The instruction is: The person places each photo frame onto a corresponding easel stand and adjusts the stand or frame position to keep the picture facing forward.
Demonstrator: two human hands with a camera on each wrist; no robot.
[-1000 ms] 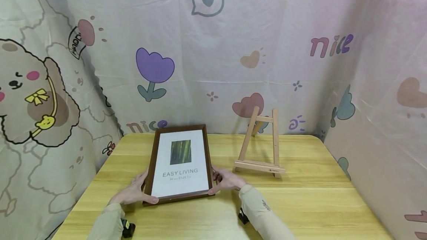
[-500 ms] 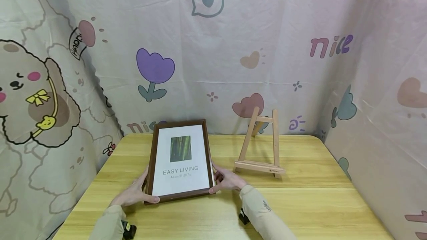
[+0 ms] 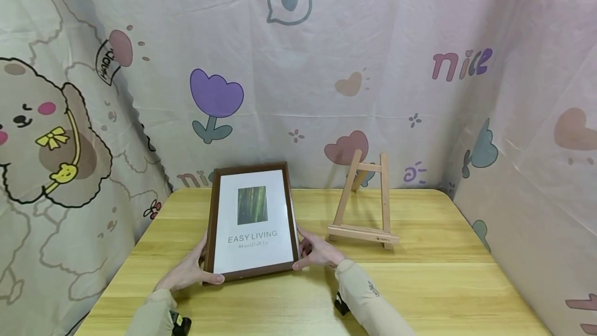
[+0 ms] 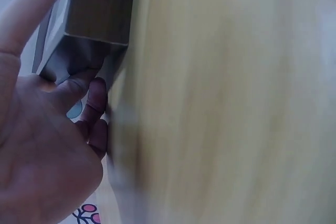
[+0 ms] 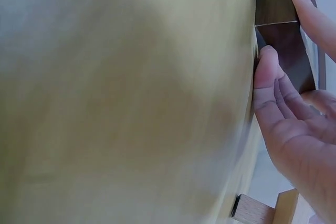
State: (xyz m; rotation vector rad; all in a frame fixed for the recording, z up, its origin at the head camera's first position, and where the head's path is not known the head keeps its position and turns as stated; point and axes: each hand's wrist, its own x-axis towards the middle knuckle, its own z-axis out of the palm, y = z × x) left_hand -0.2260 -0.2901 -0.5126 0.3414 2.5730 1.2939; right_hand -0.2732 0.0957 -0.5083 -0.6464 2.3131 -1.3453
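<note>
A brown picture frame [image 3: 252,222] leans back, its far end raised off the table, showing a white sheet with a small green picture and the words "EASY LIVING". My left hand [image 3: 188,267] grips its near left corner, thumb over the front edge; in the left wrist view the left hand's fingers [image 4: 94,100] curl behind the frame's side [image 4: 100,9]. At the near right corner my right hand [image 3: 317,250] holds the opposite side, thumb on the front. The right wrist view shows the right hand's fingers [image 5: 269,69] bent around behind the frame's dark corner [image 5: 289,51].
A small wooden easel [image 3: 364,229] stands upright to the right of the frame. Both rest on a light wooden table [image 3: 443,284]. A patterned cloth [image 3: 289,66] hangs behind and along both sides.
The picture frame's far end has risen, tilting it more upright, and its near edge has shifted slightly away from me. Both hands keep their grip at the same corners. The easel has not moved.
</note>
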